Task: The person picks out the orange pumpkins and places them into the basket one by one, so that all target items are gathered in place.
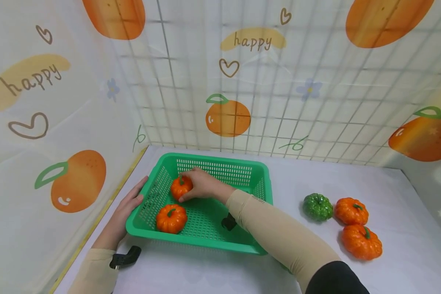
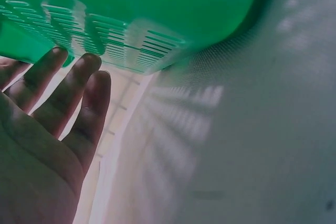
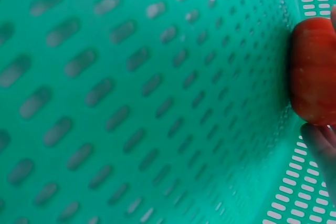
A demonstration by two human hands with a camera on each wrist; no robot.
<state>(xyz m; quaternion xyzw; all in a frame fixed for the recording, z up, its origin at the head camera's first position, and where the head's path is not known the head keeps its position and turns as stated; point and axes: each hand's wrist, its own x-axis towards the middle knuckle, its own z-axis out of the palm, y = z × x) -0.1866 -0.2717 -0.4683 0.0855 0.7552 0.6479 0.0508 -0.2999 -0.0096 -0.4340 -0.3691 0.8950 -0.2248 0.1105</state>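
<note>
In the head view, the right hand (image 1: 203,184) grasps a small pumpkin (image 1: 181,188), orange with a green stem, between thumb and fingers in the far left part of a green basket (image 1: 198,241). A second orange pumpkin (image 1: 171,219) sits just nearer, inside the near left corner. The left hand (image 1: 126,206) lies along the outside of the basket's left wall, gripping nothing. On the white worktop (image 1: 290,173), to the right of the basket, a green pumpkin (image 1: 317,207) is close beside a third orange pumpkin (image 1: 351,211), with a fourth orange pumpkin (image 1: 361,242) on the near side.

In the left wrist view, the fingers (image 2: 96,95) are extended at the slotted wall; whether they press it I cannot tell.

In the right wrist view, a fingertip meets the grasped pumpkin, and another pumpkin shows partly.
</note>
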